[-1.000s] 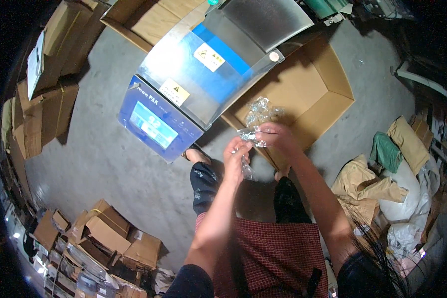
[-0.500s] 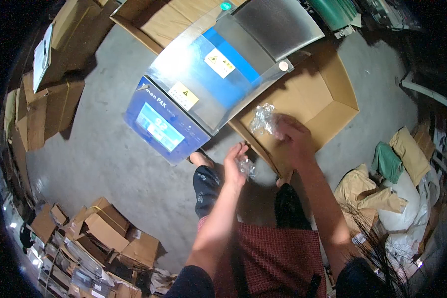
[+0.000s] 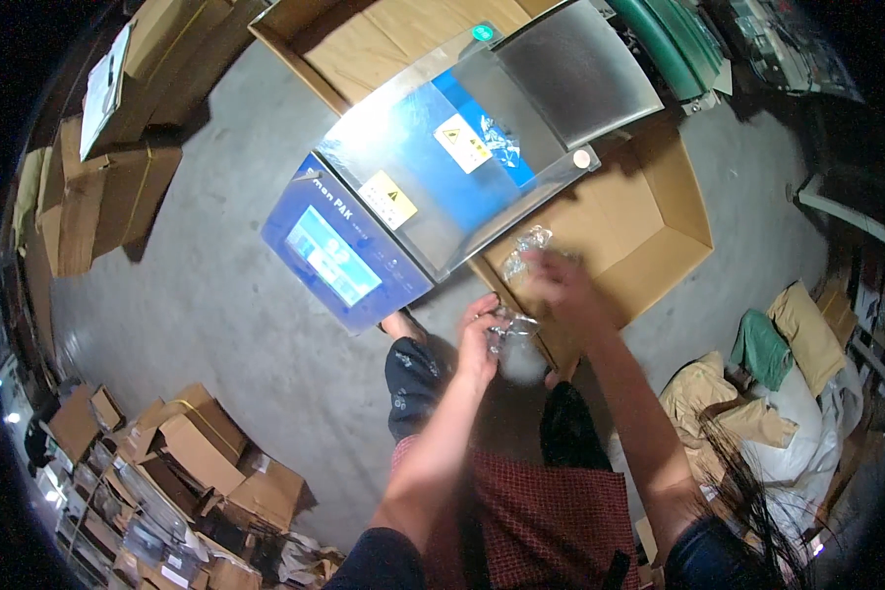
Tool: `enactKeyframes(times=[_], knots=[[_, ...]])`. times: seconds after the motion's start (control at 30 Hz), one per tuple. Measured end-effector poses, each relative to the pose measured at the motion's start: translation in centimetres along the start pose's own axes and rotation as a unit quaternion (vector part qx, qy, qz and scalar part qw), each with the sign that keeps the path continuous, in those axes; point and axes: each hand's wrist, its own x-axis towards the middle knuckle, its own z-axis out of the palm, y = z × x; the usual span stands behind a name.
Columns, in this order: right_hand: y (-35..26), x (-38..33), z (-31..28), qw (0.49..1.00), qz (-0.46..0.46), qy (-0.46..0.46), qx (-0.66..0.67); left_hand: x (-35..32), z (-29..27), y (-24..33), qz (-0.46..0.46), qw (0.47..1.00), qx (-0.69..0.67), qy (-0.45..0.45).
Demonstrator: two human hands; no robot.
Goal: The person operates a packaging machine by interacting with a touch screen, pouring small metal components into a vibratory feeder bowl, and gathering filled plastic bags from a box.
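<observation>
My left hand [image 3: 479, 339] is closed around a small crumpled clear plastic bag [image 3: 513, 330] beside the near edge of an open carton [image 3: 649, 258]. Over the carton, my right hand [image 3: 560, 283] pinches another clear plastic bag [image 3: 527, 248]; motion blurs its fingers somewhat. What the bags contain is too unclear to tell. Just ahead stands a blue and steel packing machine [image 3: 339, 261] with a lit screen and a see-through cover [image 3: 418, 133]. A shiny piece of clear plastic [image 3: 502, 142] shows at the blue strip of the machine.
Another open carton [image 3: 364, 54] lies behind the machine, near a green rounded object [image 3: 664, 44]. Stacked brown cartons [image 3: 118, 187] stand at the left, with more boxes [image 3: 206, 442] at the lower left. White sacks and brown wrapping [image 3: 713, 398] pile up at the right.
A piece of clear plastic has appeared at the machine's blue strip. My left hand has shifted slightly right and its bag spreads wider. My right hand has moved slightly down over the carton.
</observation>
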Motion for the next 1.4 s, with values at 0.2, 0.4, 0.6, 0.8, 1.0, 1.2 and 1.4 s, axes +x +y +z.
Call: enactKeyframes(times=[0.2,0.4,0.6,0.8,1.0,1.2,1.4], knots=[[4.2,-2.3,4.1,0.981,0.043,0.013,-0.186,0.0,0.0,-0.1,-0.008,0.999,0.0,-0.035],[2.3,-1.5,3.4,0.964,0.004,-0.051,-0.26,0.0,-1.0,-0.5,-0.006,0.998,-0.026,-0.048],[3.3,-1.5,-0.1,0.823,-0.223,0.004,-0.522,-0.7,-0.2,-0.5,-0.005,1.0,-0.007,-0.023],[1.4,-1.6,-0.8,0.983,0.026,0.108,-0.143,-0.7,-1.2,-0.6,-0.077,0.997,-0.019,0.017],[1.0,-2.0,-1.2,0.994,0.041,0.087,-0.051,-1.2,-0.3,-0.2,-0.083,0.996,0.01,-0.008],[0.0,-2.1,0.3,0.995,0.013,0.091,0.025,-1.0,-0.8,-0.5,-0.083,0.996,0.009,-0.016],[-0.9,-2.0,0.3,0.995,0.018,0.073,0.065,-2.4,1.4,1.0,-0.088,0.994,0.064,-0.016]])
